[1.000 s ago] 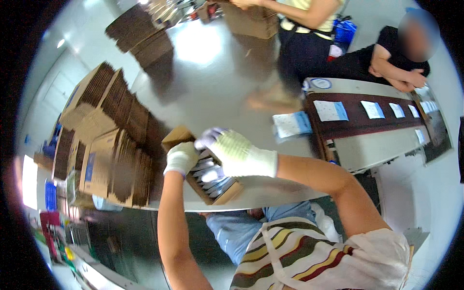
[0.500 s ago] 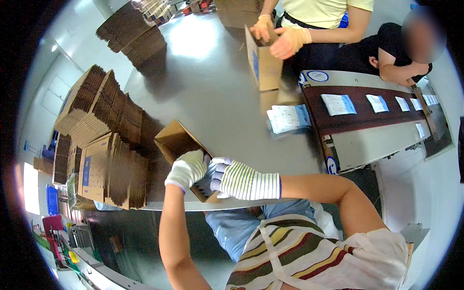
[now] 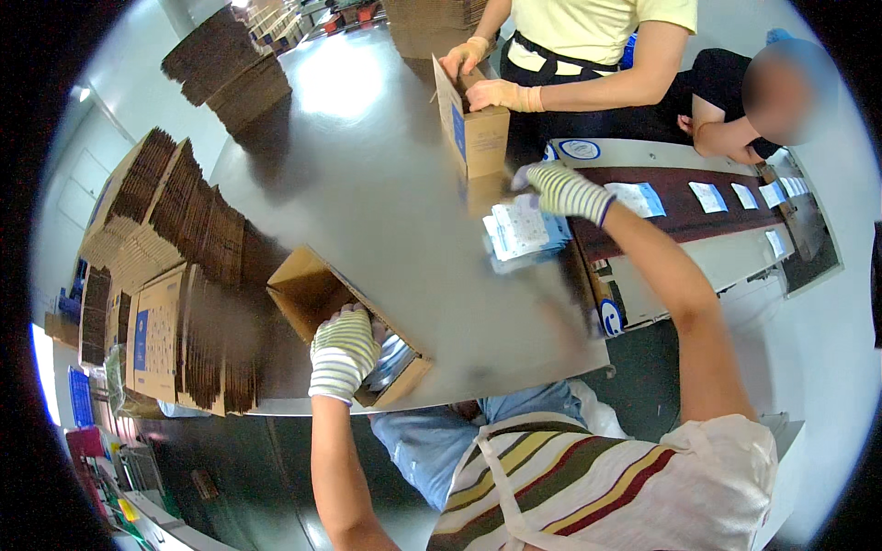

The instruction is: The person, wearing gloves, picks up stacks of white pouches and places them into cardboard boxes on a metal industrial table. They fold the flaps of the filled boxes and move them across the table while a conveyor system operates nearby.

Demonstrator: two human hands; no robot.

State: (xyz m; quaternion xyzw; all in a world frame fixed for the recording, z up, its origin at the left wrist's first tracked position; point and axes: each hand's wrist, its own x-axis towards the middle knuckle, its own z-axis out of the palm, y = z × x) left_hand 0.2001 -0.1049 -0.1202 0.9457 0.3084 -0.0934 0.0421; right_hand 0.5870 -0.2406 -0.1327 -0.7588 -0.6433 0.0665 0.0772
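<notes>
My left hand (image 3: pixel 346 349), in a striped knit glove, reaches into an open cardboard box (image 3: pixel 401 379) near the table's front edge. Its fingertips are hidden in the box, so their grip cannot be told. Beside that hand, shiny blue-and-white packets (image 3: pixel 391 356) lie inside the box. My right hand (image 3: pixel 565 193), gloved the same way, hovers over a small pile of white-and-blue packets (image 3: pixel 524 231) at the conveyor's end. Its fingers stretch out to the left, open, with nothing seen in them.
Across the table (image 3: pixel 367 216) a co-worker's gloved hands (image 3: pixel 501 95) work at another cardboard box (image 3: pixel 485 142). Packets (image 3: pixel 707 196) lie spaced along the conveyor (image 3: pixel 680 230) at right. Stacks of flattened cartons (image 3: pixel 165 220) stand at left. Another person leans beside the conveyor.
My right hand has left the box and swung up and right to the packet pile. My left hand stays in the box. The co-worker's hands have shifted on the other box.
</notes>
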